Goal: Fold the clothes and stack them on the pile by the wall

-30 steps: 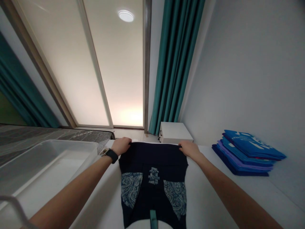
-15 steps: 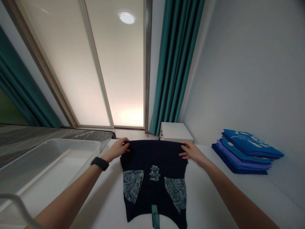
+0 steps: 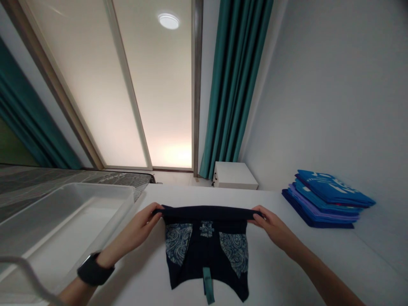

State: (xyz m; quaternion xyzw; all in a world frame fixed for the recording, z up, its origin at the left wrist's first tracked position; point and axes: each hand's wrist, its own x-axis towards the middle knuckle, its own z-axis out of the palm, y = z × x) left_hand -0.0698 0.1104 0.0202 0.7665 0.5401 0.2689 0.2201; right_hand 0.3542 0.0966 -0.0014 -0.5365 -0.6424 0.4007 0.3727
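Note:
A dark navy garment (image 3: 204,250) with two paisley-patterned panels and a small patterned patch lies on the white table (image 3: 267,272). Its far edge is raised and turned over toward me in a straight band. My left hand (image 3: 143,223), with a dark watch (image 3: 94,268) on the wrist, pinches the band's left end. At the right end, my right hand (image 3: 266,219) grips the same band between thumb and fingers. A teal strip (image 3: 208,285), like a tag or ribbon, hangs at the garment's near edge.
A stack of folded blue and purple clothes (image 3: 328,202) sits at the right by the wall. On the left stands a translucent plastic bin (image 3: 127,199), with a curved grey bar (image 3: 27,272) in front. A white cabinet (image 3: 236,175) stands beyond the table, below a teal curtain (image 3: 239,85).
Both hands have drawn the garment's far edge toward me, turning it over onto the body. The small middle patch is now partly covered.

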